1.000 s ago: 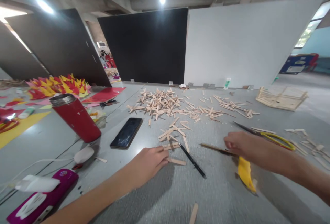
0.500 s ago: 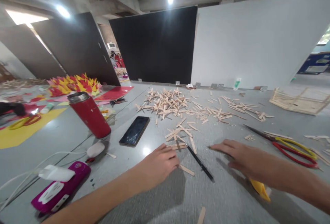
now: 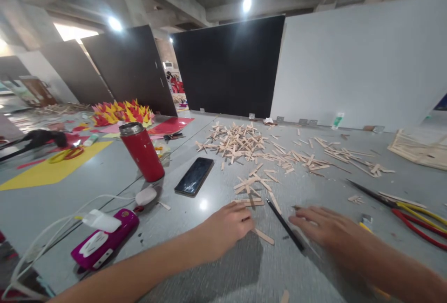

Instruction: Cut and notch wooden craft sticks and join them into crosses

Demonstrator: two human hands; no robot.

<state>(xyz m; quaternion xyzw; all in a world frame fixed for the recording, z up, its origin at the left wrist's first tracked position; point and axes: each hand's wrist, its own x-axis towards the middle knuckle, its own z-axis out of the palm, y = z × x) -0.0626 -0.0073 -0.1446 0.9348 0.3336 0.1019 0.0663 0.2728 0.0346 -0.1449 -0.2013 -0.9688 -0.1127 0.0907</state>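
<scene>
My left hand (image 3: pixel 234 221) rests on the grey table with its fingers curled. From beneath them sticks out the end of a flat wooden craft stick (image 3: pixel 264 236). Just beyond its knuckles lie two more craft sticks (image 3: pixel 252 202), close together. A black pencil (image 3: pixel 284 225) lies slantwise between my hands. To its right, my right hand (image 3: pixel 324 228) hovers low or rests on the table, fingers stretched out and slightly blurred. A small brownish tip (image 3: pixel 296 207) shows by its fingertips; what it belongs to is hidden. A yellow cutter (image 3: pixel 366 222) is partly covered by my right forearm.
Heaped craft sticks (image 3: pixel 237 140) lie ahead. Red-and-yellow-handled scissors (image 3: pixel 401 207) are at right, before a stick-built frame (image 3: pixel 419 149). At left are a phone (image 3: pixel 194 176), a red bottle (image 3: pixel 141 154), a purple power strip (image 3: pixel 104 240) with cables, and folded paper (image 3: pixel 122 113).
The view has turned a little to the left, so everything sits further right. My right hand has drawn back slightly, its fingers flatter. My left hand stays by the same craft stick.
</scene>
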